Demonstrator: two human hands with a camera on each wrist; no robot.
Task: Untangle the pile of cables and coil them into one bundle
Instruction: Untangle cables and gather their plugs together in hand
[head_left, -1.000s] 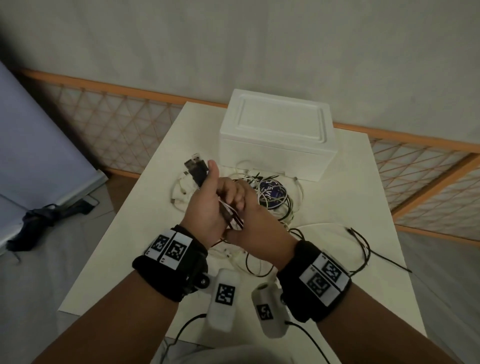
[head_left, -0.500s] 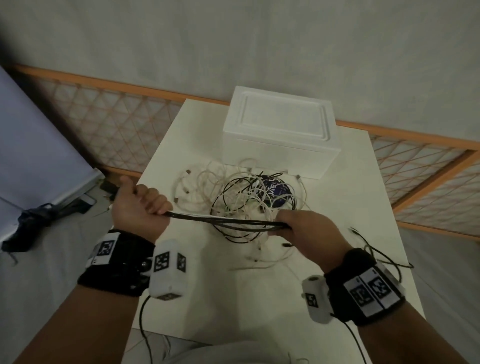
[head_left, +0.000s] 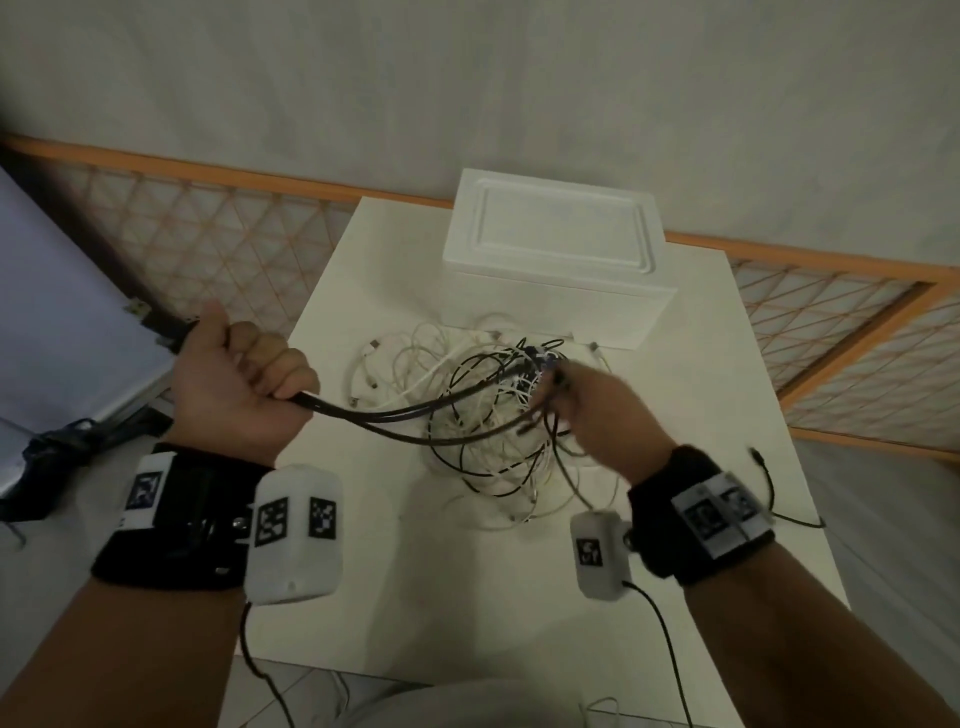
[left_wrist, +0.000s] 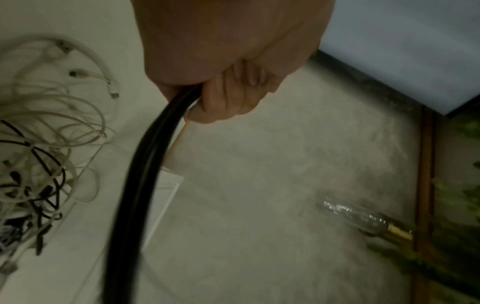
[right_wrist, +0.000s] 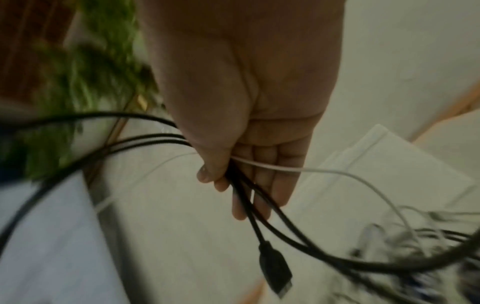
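Head view: left hand (head_left: 239, 384) fisted on thick black cable (head_left: 405, 415) at centre left; tangled cable pile (head_left: 467, 415) mid-table (head_left: 675, 467), before a white foam box (head_left: 550, 260).
Left wrist view: fingers (left_wrist: 228, 102) curled round the cable (left_wrist: 140, 174).
Right wrist view: right hand (right_wrist: 249, 127), fingers extended, thumb pinching black strands and a white cable (right_wrist: 324, 170); black USB plug (right_wrist: 275, 269) dangles below.

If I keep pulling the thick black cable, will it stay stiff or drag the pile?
The black cable sags between left hand and right hand, so probably floppy. It runs through the tangled pile, so pulling likely drags thin white cables along.

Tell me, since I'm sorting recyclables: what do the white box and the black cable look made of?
White box: probably foam, matte with soft moulded edges. Black cable: seemingly rubber or plastic sheathing, smooth, sagging between the left hand and right hand.
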